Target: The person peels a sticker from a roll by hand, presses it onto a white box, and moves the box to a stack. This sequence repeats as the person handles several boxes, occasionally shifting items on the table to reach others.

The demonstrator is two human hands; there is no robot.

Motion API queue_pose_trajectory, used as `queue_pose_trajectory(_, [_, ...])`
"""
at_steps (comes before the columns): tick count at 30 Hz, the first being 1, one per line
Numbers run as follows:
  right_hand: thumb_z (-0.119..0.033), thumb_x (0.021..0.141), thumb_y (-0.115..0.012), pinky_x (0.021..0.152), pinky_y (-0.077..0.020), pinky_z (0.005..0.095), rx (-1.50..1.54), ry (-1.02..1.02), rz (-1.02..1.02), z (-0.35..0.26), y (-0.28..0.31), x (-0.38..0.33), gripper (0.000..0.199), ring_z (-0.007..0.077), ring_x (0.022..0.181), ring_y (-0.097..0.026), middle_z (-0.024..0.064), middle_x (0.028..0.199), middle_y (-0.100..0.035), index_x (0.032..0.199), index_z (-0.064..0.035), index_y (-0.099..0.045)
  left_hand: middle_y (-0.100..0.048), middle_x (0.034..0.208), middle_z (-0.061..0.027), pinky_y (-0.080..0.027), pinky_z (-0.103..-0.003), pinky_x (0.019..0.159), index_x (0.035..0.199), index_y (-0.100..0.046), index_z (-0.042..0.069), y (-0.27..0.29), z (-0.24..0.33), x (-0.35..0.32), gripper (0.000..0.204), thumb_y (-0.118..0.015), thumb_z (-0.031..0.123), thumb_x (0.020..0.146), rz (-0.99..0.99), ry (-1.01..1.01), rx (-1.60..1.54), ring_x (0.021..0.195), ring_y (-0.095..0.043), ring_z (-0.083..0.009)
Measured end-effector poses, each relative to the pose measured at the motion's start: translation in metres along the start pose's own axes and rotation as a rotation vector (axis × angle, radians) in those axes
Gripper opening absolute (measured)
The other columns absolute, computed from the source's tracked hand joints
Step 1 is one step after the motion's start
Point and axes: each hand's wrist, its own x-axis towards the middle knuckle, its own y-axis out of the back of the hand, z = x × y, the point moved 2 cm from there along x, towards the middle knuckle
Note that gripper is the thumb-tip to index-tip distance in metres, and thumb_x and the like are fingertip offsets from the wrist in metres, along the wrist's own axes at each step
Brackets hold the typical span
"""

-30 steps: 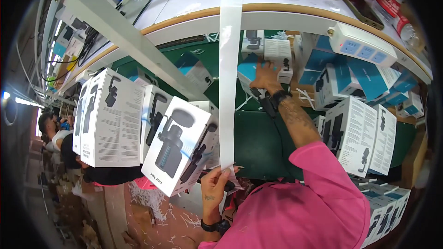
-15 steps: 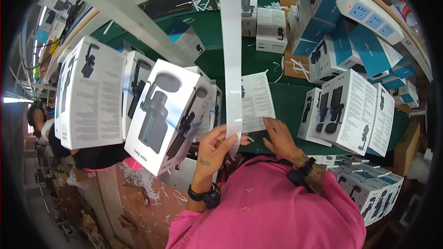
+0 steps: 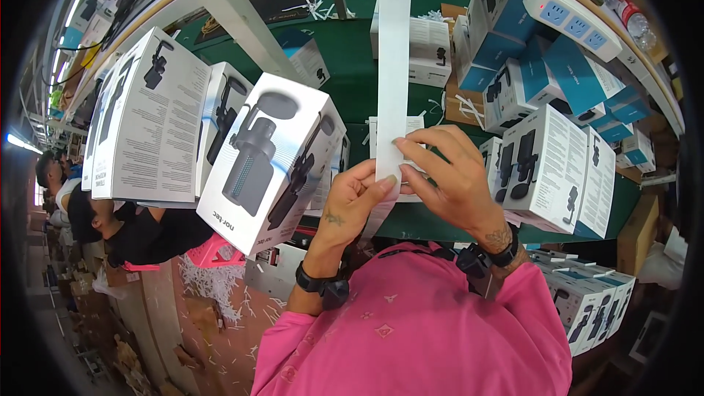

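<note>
A long white label strip [image 3: 394, 51] hangs down in front of me, its lower end passing behind my fingers. My left hand [image 3: 356, 198] is closed on it, thumb in front. My right hand [image 3: 451, 176] meets the strip's right edge higher up, index finger and thumb closed on it. Whether a single label is coming loose there is too small to tell. Behind the hands a white printed microphone box [image 3: 374, 132] lies on the green table [image 3: 352, 103], mostly hidden. A large white microphone box [image 3: 271, 161] stands tilted by my left hand.
More white boxes [image 3: 158, 117] stand at the left, others [image 3: 546, 169] at the right. Blue-and-white boxes [image 3: 506, 37] are stacked at the back right under a power strip [image 3: 572, 20]. A white post [image 3: 235, 15] slants across the left. Paper scraps litter the floor [image 3: 213, 293].
My right hand has left the box on the table and come up to the strip's edge. The left hand has risen slightly, still holding the strip. My view has shifted a little.
</note>
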Motion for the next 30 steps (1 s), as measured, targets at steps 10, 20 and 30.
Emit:
queue_pose_trajectory(10, [-0.001, 0.066, -0.079, 0.078, -0.0508, 0.0403, -0.097, 0.140, -0.070, -0.008, 0.013, -0.012, 0.045, 0.0286, 0.094, -0.059, 0.0082, 0.110, -0.061, 0.110, -0.0070, -0.072, -0.071, 0.113, -0.0138, -0.052, -0.024, 0.086, 0.124, -0.061, -0.009, -0.001, -0.007, -0.017, 0.028, -0.055, 0.007, 0.102, -0.005, -0.037, 0.087, 0.098, -0.068, -0.0148])
queue_pose_trajectory(20, [-0.009, 0.065, -0.084, 0.077, -0.0454, 0.0406, -0.066, 0.222, -0.166, -0.006, 0.016, 0.000, 0.047, 0.0264, 0.096, -0.058, 0.0053, 0.110, -0.062, 0.110, -0.0038, -0.070, -0.059, 0.076, -0.0068, -0.039, -0.029, 0.056, 0.120, -0.064, -0.005, 0.000, 0.024, -0.007, 0.024, -0.056, 0.003, 0.098, -0.228, -0.295, 0.616, 0.062, -0.051, -0.0127])
queue_pose_trajectory(30, [-0.007, 0.068, -0.080, 0.081, -0.0443, 0.0413, -0.096, 0.174, -0.250, -0.002, 0.020, 0.013, 0.044, 0.0284, 0.101, -0.058, 0.0060, 0.112, -0.063, 0.110, -0.0027, -0.068, -0.060, 0.074, -0.0082, -0.040, -0.028, 0.055, 0.116, -0.066, -0.003, -0.004, 0.035, 0.009, 0.022, -0.058, 0.002, 0.095, -0.205, -0.310, 0.743, 0.060, -0.052, -0.0138])
